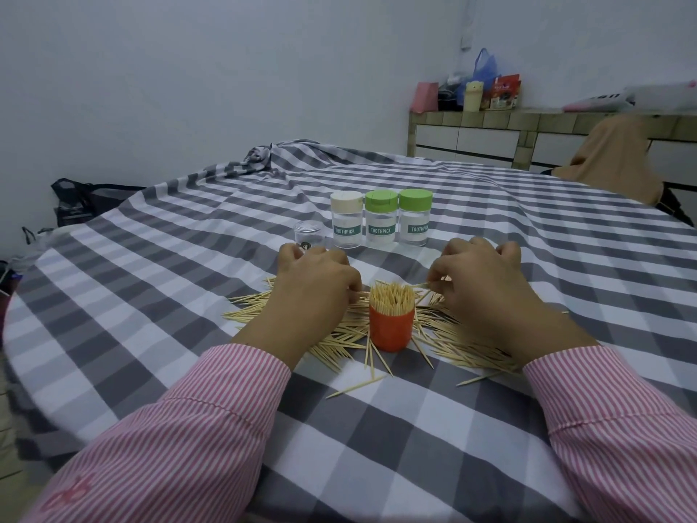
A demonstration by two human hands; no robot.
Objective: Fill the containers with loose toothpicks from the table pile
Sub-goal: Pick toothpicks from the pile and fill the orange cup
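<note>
Orange container (391,330) upright between my hands, mouth up. Right fingers (439,275) pinch toothpick (424,284) lying sideways, nearest rim. Left fingers (349,286) curled into pile (339,339); hold unclear.

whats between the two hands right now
In the head view, the orange container, packed with upright toothpicks, stands between the left hand and right hand, on the loose toothpick pile.
</note>
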